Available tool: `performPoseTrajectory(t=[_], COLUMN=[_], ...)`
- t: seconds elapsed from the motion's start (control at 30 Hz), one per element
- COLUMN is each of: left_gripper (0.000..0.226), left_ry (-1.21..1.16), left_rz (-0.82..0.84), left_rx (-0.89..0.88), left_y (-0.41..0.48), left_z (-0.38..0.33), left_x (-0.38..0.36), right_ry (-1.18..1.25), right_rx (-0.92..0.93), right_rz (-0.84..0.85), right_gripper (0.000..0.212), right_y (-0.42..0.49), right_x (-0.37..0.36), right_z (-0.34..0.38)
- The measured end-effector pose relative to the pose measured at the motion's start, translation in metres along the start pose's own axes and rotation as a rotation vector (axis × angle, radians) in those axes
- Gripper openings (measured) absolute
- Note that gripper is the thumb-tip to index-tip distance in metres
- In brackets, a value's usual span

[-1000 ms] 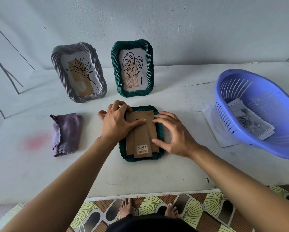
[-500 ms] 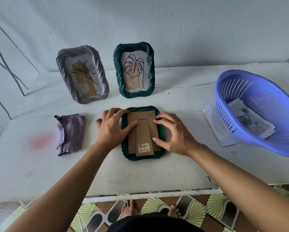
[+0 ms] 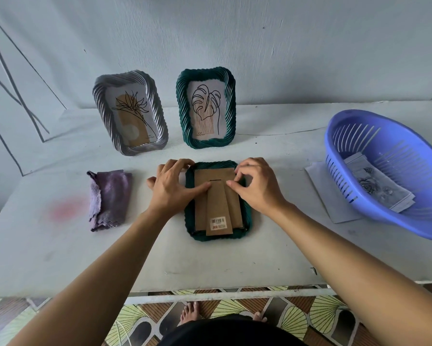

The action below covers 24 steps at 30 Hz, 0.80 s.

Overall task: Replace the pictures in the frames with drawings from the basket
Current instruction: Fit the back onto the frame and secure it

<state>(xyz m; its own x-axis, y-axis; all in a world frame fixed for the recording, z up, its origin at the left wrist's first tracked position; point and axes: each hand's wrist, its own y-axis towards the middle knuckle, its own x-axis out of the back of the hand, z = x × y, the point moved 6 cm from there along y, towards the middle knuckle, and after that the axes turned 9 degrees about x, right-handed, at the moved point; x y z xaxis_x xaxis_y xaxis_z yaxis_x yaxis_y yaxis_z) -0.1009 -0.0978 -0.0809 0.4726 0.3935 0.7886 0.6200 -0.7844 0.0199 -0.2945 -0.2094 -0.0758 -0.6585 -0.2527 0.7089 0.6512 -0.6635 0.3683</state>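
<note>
Right hand [image 3: 258, 189] now pinches backing board's [image 3: 200, 211] corner

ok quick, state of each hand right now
Left hand: open, pressing on the cardboard backing of the face-down frame.
Right hand: fingers curled, pinching the cardboard backing at its upper right edge.

Two green frames [image 3: 231, 108], one grey frame [image 3: 140, 149], one basket [image 3: 385, 218], one cloth [image 3: 110, 198], two hands [image 3: 171, 188]
</note>
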Motion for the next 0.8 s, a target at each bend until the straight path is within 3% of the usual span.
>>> performPoseTrajectory(t=[0.07, 0.33, 0.8], left_gripper=[0.057, 0.061, 0.06], left_ry=[0.002, 0.022, 0.011], left_rz=[-0.007, -0.021, 0.026], left_rx=[0.002, -0.003, 0.073], left_y=[0.0004, 0.0001, 0.0034], left_z=[-0.0002, 0.0026, 0.0007], left_x=[0.0005, -0.0023, -0.0002], right_ry=[0.0, -0.155, -0.022], right_rx=[-0.005, 0.026, -0.093], right_rz=[-0.007, 0.001, 0.037], right_gripper=[0.019, 0.052, 0.048], right_y=[0.0003, -0.004, 0.0031], right_x=[0.0007, -0.0016, -0.0046], right_z=[-0.0008, -0.0006, -0.0082])
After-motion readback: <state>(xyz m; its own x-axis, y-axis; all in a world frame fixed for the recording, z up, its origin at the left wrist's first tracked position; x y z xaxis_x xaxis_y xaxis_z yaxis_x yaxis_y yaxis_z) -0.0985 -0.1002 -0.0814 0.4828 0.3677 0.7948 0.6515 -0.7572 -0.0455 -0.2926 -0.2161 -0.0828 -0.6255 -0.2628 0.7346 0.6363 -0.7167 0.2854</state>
